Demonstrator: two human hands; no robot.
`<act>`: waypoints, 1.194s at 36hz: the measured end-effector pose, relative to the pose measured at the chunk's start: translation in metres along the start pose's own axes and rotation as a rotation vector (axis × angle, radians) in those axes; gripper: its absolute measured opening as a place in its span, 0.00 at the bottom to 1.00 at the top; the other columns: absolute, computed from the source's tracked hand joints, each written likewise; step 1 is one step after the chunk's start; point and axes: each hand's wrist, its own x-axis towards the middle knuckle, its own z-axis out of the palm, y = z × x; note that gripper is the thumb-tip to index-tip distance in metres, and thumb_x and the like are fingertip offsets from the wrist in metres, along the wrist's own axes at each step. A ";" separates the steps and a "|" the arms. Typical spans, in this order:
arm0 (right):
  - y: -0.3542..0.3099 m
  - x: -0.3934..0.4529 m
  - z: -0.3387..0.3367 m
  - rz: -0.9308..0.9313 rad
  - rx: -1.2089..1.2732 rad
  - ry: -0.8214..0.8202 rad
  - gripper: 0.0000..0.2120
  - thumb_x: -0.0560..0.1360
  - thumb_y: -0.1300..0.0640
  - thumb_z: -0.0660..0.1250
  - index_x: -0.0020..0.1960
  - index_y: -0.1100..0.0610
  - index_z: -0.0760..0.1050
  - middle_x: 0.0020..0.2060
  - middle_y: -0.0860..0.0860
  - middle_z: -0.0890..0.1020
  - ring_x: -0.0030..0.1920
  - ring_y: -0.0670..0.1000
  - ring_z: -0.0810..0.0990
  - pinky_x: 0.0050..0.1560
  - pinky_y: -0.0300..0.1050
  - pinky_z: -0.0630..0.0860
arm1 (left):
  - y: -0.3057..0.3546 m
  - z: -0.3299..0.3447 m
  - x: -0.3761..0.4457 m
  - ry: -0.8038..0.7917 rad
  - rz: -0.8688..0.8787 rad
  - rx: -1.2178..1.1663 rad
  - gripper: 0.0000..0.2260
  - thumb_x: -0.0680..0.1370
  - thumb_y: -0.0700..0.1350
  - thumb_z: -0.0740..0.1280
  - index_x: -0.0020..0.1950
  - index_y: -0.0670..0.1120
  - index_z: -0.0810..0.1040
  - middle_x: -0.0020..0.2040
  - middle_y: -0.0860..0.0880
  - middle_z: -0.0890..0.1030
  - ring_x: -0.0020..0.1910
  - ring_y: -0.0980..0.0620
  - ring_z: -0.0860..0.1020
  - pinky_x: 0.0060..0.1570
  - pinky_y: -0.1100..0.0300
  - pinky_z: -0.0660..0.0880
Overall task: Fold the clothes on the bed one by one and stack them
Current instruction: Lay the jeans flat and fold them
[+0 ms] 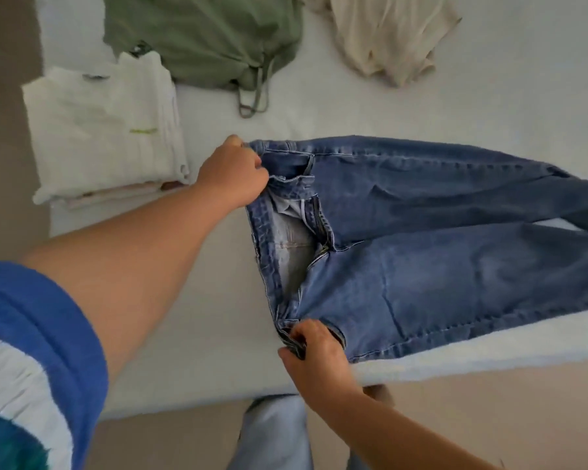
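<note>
A pair of blue jeans [438,239] lies flat on the white bed [489,96], waistband toward the left, legs running off the right edge, fly unzipped. My left hand [233,173] grips the far end of the waistband. My right hand [314,351] pinches the near end of the waistband close to the bed's front edge. A stack of folded pale clothes [106,130] sits at the bed's left side.
A crumpled green garment [211,35] with loose straps lies at the back. A crumpled cream garment [387,32] lies at the back right. The bed's front edge runs just below the jeans, with tan floor [489,418] and my own legs beneath.
</note>
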 end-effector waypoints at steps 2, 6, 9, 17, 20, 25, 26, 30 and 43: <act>-0.007 0.016 0.024 -0.023 -0.016 -0.028 0.08 0.74 0.52 0.65 0.46 0.49 0.66 0.44 0.44 0.67 0.44 0.46 0.68 0.46 0.37 0.64 | -0.020 0.005 0.009 0.037 -0.003 -0.021 0.13 0.76 0.46 0.61 0.58 0.47 0.80 0.59 0.46 0.70 0.55 0.44 0.73 0.48 0.58 0.65; -0.014 0.045 0.065 -0.041 -0.059 -0.114 0.08 0.76 0.51 0.63 0.53 0.52 0.69 0.50 0.46 0.68 0.48 0.48 0.70 0.51 0.41 0.67 | -0.059 0.022 0.020 0.084 0.000 -0.034 0.13 0.77 0.44 0.60 0.55 0.47 0.82 0.61 0.44 0.71 0.56 0.43 0.73 0.49 0.58 0.65; -0.009 0.065 0.084 -0.044 -0.136 -0.231 0.12 0.77 0.52 0.61 0.60 0.53 0.69 0.59 0.49 0.69 0.55 0.51 0.72 0.55 0.45 0.69 | -0.084 0.039 0.025 0.056 -0.031 -0.075 0.15 0.78 0.41 0.58 0.59 0.46 0.80 0.64 0.44 0.70 0.61 0.43 0.71 0.58 0.55 0.66; 0.022 0.082 0.066 -0.196 -0.272 -0.301 0.14 0.78 0.56 0.60 0.63 0.52 0.74 0.61 0.48 0.74 0.55 0.48 0.75 0.52 0.36 0.69 | -0.117 0.069 0.024 -0.020 -0.171 -0.287 0.17 0.77 0.41 0.61 0.64 0.51 0.76 0.72 0.44 0.63 0.69 0.45 0.65 0.65 0.59 0.61; 0.018 0.082 0.044 -0.227 -0.245 -0.164 0.10 0.78 0.57 0.62 0.57 0.53 0.78 0.51 0.47 0.78 0.48 0.45 0.74 0.47 0.33 0.67 | -0.117 0.077 0.003 0.077 -0.189 -0.361 0.18 0.75 0.43 0.63 0.66 0.51 0.73 0.72 0.44 0.62 0.70 0.47 0.64 0.63 0.61 0.60; 0.021 0.096 0.008 -0.049 -0.320 -0.140 0.09 0.77 0.55 0.62 0.55 0.52 0.78 0.50 0.47 0.77 0.47 0.47 0.76 0.44 0.38 0.69 | -0.112 0.113 -0.072 0.084 -0.274 -0.470 0.07 0.75 0.49 0.64 0.51 0.51 0.75 0.48 0.51 0.75 0.44 0.51 0.74 0.42 0.61 0.66; 0.024 0.100 0.005 0.006 -0.349 -0.162 0.09 0.77 0.54 0.62 0.55 0.52 0.77 0.50 0.49 0.78 0.47 0.50 0.77 0.45 0.41 0.71 | -0.110 0.123 -0.086 -0.018 -0.326 -0.487 0.06 0.76 0.52 0.63 0.46 0.51 0.74 0.42 0.53 0.75 0.39 0.53 0.73 0.38 0.60 0.65; 0.044 0.103 0.009 0.080 -0.474 -0.222 0.09 0.76 0.51 0.64 0.39 0.51 0.70 0.32 0.46 0.73 0.33 0.50 0.72 0.38 0.44 0.68 | -0.104 0.162 -0.129 -0.421 -0.421 -0.478 0.23 0.75 0.65 0.57 0.43 0.47 0.77 0.43 0.47 0.79 0.44 0.44 0.77 0.35 0.58 0.66; 0.075 0.097 0.070 0.008 -0.433 -0.048 0.19 0.70 0.47 0.69 0.54 0.56 0.68 0.54 0.55 0.76 0.53 0.58 0.76 0.44 0.48 0.69 | -0.083 0.177 -0.139 -0.525 -0.401 -0.769 0.18 0.71 0.59 0.69 0.54 0.49 0.80 0.56 0.46 0.79 0.51 0.51 0.77 0.49 0.61 0.73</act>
